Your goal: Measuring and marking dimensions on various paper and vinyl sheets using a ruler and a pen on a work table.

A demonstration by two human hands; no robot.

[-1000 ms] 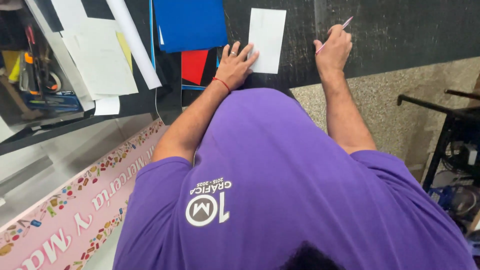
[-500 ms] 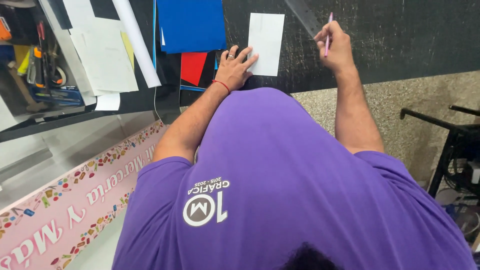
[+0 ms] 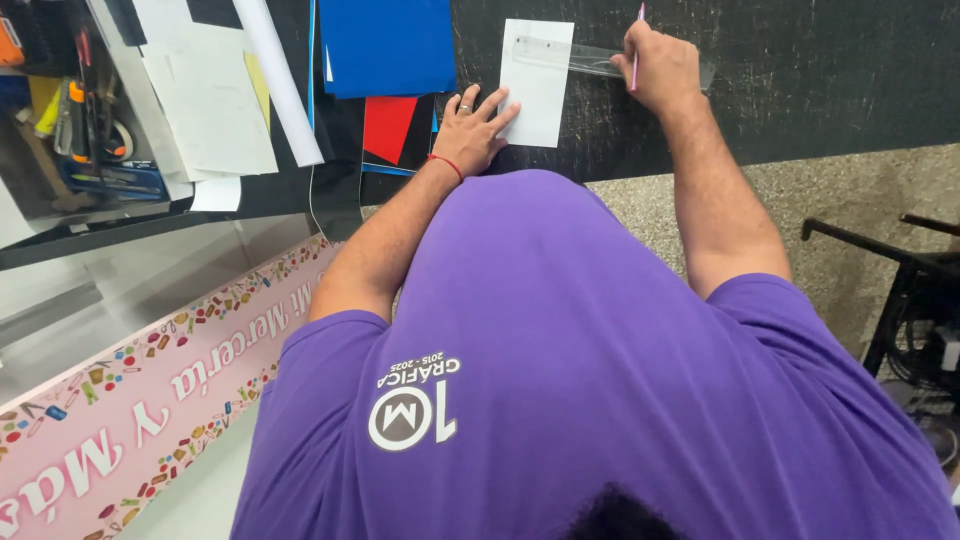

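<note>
Your right hand (image 3: 662, 68), closed on a pink pen (image 3: 638, 40), has just laid a clear ruler (image 3: 600, 58) across the top of the white card (image 3: 536, 82). Your left hand (image 3: 478, 128) lies flat with fingers spread, pinning the card's near corner, so the sheet now looks set for ruling a line

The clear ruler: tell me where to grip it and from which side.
Grip the clear ruler at its left end, lying free across the white card, from above. The right hand, holding a pink pencil, covers its right part.
</note>
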